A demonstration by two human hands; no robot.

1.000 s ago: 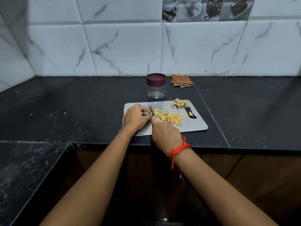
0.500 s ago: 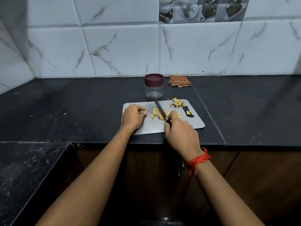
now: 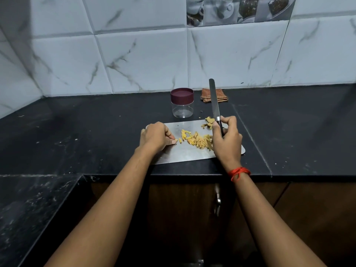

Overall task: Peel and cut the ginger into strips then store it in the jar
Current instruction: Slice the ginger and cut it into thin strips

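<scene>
Fingers (image 3: 230,121) of right hand (image 3: 227,140) curl round knife (image 3: 213,101), blade upright above cutting board (image 3: 183,154); left hand (image 3: 154,136) pinches ginger strip (image 3: 175,140) on board's left.

The knife (image 3: 214,105) handle in the right hand (image 3: 227,140) was black, the strips (image 3: 196,140) left of it yellow on a grey board (image 3: 185,154), the lid (image 3: 181,95) beyond maroon, the cloth (image 3: 221,95) checked brown.

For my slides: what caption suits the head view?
Right hand holds knife upright by ginger strips on board; left hand curled beside them; lidded jar behind.
</scene>
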